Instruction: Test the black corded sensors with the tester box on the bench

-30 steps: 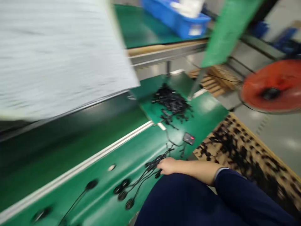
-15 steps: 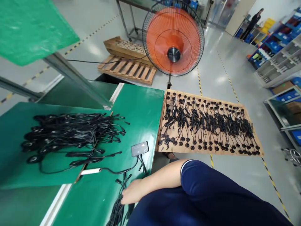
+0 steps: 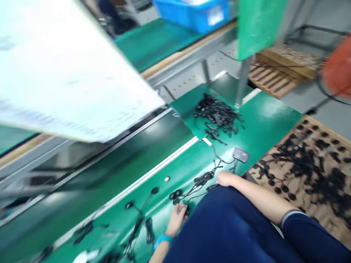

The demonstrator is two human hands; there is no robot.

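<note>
green bench (image 3: 263, 120) fills the blurred view, brown board (image 3: 309, 164) of black parts off its end. loose cable heap (image 3: 218, 114) farther back, small bunch of cables (image 3: 192, 188) near the edge. right hand (image 3: 225, 178) lies on that bunch, grip unclear; left hand (image 3: 177, 216) curls at a round end. best to separate one lead before lifting.

I see a blue plastic bin (image 3: 192, 14) up on the far bench, and a slatted wooden pallet (image 3: 276, 75) lying on the floor.
</note>
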